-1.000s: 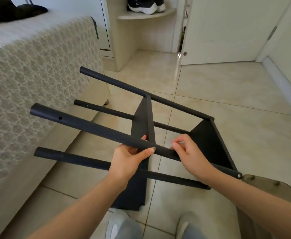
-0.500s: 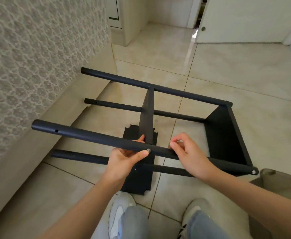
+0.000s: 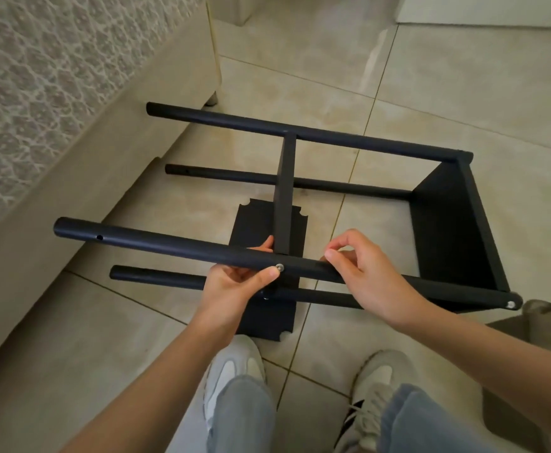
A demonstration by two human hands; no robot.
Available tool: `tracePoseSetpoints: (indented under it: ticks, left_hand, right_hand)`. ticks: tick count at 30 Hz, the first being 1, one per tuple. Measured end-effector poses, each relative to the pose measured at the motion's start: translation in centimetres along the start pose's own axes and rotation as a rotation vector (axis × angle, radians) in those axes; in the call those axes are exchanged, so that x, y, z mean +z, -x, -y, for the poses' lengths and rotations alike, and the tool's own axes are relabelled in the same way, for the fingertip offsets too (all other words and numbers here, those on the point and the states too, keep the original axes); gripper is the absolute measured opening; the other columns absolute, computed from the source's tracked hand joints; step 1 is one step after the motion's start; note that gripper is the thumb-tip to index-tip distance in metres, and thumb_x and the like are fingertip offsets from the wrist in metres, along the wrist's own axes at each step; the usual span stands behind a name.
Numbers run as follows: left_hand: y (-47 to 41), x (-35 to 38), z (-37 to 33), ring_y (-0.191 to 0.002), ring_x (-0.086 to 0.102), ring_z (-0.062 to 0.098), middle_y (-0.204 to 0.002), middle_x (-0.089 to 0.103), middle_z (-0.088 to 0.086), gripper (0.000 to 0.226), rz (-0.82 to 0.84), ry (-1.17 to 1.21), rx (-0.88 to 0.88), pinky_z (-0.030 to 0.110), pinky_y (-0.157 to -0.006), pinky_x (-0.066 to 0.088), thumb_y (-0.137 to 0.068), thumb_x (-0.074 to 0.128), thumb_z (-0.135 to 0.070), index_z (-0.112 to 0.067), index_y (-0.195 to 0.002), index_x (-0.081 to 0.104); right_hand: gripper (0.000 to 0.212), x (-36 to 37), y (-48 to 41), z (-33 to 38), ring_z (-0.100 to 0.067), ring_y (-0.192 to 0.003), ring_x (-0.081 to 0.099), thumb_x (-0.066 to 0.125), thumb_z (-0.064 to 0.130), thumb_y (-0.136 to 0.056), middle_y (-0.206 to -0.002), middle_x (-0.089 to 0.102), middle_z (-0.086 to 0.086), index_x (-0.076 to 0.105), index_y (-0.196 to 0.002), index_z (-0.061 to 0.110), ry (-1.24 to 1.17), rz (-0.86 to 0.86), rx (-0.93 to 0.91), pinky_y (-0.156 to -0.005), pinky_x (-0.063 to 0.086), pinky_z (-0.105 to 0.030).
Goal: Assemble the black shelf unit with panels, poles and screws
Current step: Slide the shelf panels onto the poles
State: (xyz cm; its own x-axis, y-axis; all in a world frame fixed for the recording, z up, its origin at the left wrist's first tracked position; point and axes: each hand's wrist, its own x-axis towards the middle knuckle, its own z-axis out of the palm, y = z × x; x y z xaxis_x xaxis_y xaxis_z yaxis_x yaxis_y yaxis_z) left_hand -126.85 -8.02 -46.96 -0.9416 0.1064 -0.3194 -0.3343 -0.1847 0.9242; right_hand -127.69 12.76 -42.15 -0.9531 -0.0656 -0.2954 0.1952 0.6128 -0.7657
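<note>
The black shelf unit lies on its side on the tiled floor, with four poles, a middle panel (image 3: pixel 285 191) and an end panel (image 3: pixel 447 230) at the right. My left hand (image 3: pixel 235 282) grips the near upper pole (image 3: pixel 156 245), its thumb tip beside a silver screw (image 3: pixel 279 266) where the middle panel meets the pole. My right hand (image 3: pixel 365 273) lies over the same pole just right of that joint, fingers curled, thumb and index tips close together. Another screw (image 3: pixel 510 304) sits in the pole's right end. A loose black panel (image 3: pixel 254 223) lies flat underneath.
A bed with a patterned cover (image 3: pixel 39 93) runs along the left, close to the poles' free ends. My two shoes (image 3: pixel 231 371) stand just in front of the unit. A brown object (image 3: pixel 548 318) sits at the right edge. Open tiles lie beyond the unit.
The view has tilted down and the unit has swung lower and more level. My left thumb has slid up to the screw. My right thumb and index have lifted and drawn together.
</note>
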Motion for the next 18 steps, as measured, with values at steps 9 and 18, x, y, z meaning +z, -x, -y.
tracePoseSetpoints:
  ticks: [9,18]
  left_hand:
    - [-1.0,-0.3,0.5,-0.120,0.063,0.008,-0.131,0.066,-0.013,0.035,0.013,0.045,0.023,0.019,-0.095,0.052,-0.074,0.077,-0.026,-0.025,-0.109,0.072]
    - [-1.8,-0.2,1.0,-0.115,0.068,0.014,-0.121,0.073,-0.003,0.049,-0.092,0.086,0.017,0.017,-0.086,0.054,-0.068,0.086,-0.032,-0.021,-0.113,0.070]
  right_hand:
    - [0.004,-0.6,-2.8,1.4,0.016,-0.094,0.052,0.046,0.031,-0.101,-0.105,0.055,0.023,0.045,-0.105,0.032,0.144,-0.044,-0.218,-0.073,0.038,0.003]
    - [0.007,1.4,-6.5,3.3,-0.014,-0.121,0.054,0.039,0.026,-0.105,-0.146,0.047,-0.002,0.040,-0.098,0.027,0.317,0.166,-0.489,-0.092,0.049,-0.035]
